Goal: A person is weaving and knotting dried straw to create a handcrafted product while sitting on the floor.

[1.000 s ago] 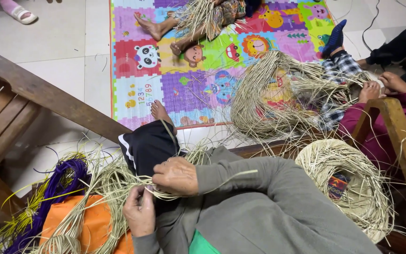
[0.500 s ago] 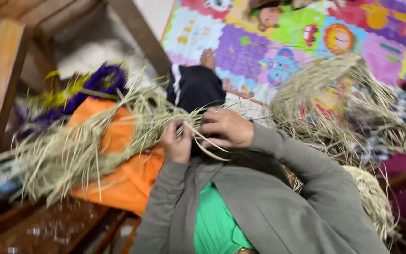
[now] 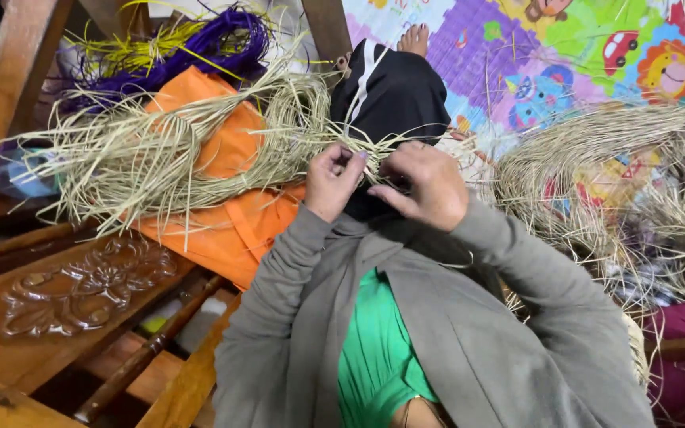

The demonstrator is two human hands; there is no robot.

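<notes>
Colourful play mat across floor, upper right. Carved wooden furniture lower left. Large loose straw coil on mat at right. Orange cloth under pale straw bundle, spread left of hands, running in to both. Purple and yellow fibre above. Left hand curled, fingertips pinching strands. Right hand bent, fingers closed on same strands, just beside left.
</notes>
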